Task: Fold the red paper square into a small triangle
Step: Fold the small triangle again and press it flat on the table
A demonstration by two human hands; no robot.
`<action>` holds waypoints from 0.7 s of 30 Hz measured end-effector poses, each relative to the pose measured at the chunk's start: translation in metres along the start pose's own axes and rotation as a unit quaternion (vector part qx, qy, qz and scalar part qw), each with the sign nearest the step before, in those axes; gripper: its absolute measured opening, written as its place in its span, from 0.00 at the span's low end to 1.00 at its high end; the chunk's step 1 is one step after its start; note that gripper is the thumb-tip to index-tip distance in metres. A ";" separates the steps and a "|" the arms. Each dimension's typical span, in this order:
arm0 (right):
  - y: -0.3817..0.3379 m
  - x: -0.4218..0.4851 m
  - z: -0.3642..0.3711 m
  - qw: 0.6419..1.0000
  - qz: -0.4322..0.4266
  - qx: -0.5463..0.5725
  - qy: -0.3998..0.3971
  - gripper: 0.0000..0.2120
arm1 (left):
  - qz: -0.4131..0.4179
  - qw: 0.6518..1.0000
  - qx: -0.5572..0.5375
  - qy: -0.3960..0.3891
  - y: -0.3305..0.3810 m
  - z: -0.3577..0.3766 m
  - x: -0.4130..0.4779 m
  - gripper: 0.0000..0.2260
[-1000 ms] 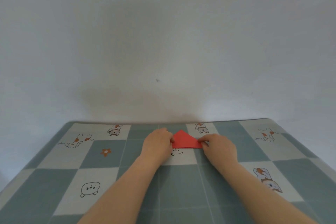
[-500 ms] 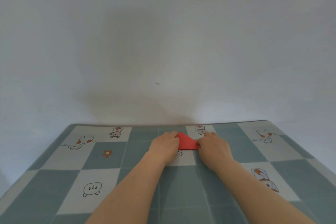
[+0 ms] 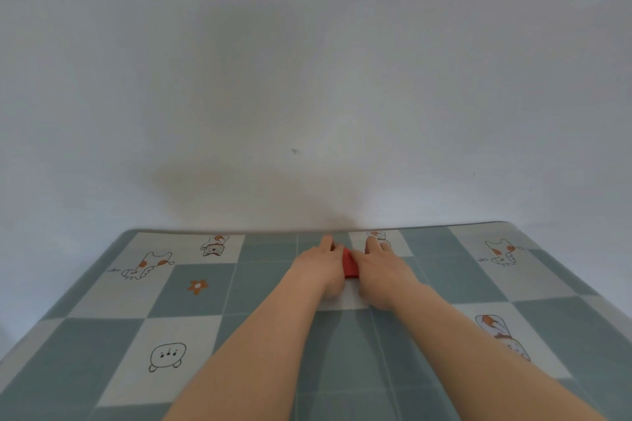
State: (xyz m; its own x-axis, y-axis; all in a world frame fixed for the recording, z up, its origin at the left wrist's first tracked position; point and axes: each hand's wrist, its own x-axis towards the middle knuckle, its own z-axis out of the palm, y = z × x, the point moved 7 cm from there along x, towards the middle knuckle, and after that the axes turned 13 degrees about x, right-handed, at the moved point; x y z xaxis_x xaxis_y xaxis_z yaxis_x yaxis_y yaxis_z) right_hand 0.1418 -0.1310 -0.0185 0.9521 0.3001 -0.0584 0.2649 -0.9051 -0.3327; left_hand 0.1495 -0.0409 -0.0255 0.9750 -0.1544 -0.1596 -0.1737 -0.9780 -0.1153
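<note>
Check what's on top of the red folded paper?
Both hands rest on the red folded paper: left hand and right hand. Only a narrow red strip shows between them; its shape underneath is hidden.

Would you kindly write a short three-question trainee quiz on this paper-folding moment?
1. True or false: the red paper lies fully uncovered on the tablecloth.
2. How many hands touch the paper? A) none B) one C) two
3. Fill in: the orange flower print lies on the person's ____ side of the hands.

Key: 1. False; only a strip shows between the left hand and right hand. 2. C. 3. Left.
</note>
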 end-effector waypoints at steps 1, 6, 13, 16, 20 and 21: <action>0.001 0.000 0.000 1.000 0.003 0.000 -0.003 0.23 | -0.006 1.000 -0.004 -0.005 0.000 -0.001 0.000 0.26; 0.001 -0.001 -0.004 1.000 0.005 -0.011 -0.008 0.22 | -0.014 1.000 0.003 -0.007 0.001 -0.006 -0.001 0.21; 0.012 -0.016 -0.021 0.998 0.012 -0.057 0.018 0.14 | -0.014 1.000 0.001 -0.006 0.001 -0.002 0.002 0.22; 0.018 -0.020 -0.028 0.997 0.012 -0.070 0.030 0.13 | -0.003 1.000 -0.003 0.000 0.000 0.000 0.002 0.22; 0.014 -0.024 -0.025 0.995 0.009 -0.093 0.040 0.14 | 0.013 0.999 -0.009 0.028 -0.007 0.001 -0.005 0.23; 0.014 -0.025 -0.025 0.994 0.010 -0.096 0.042 0.14 | 0.017 0.999 -0.004 0.035 -0.009 0.001 -0.008 0.22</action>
State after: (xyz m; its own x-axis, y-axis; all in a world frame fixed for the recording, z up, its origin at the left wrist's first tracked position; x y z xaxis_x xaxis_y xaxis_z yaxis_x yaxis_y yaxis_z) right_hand 0.1253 -0.1586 0.0018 0.9646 0.2631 0.0180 0.2629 -0.9537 -0.1460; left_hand 0.1427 -0.0310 -0.0242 0.9761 -0.1959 -0.0944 -0.2053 -0.9734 -0.1022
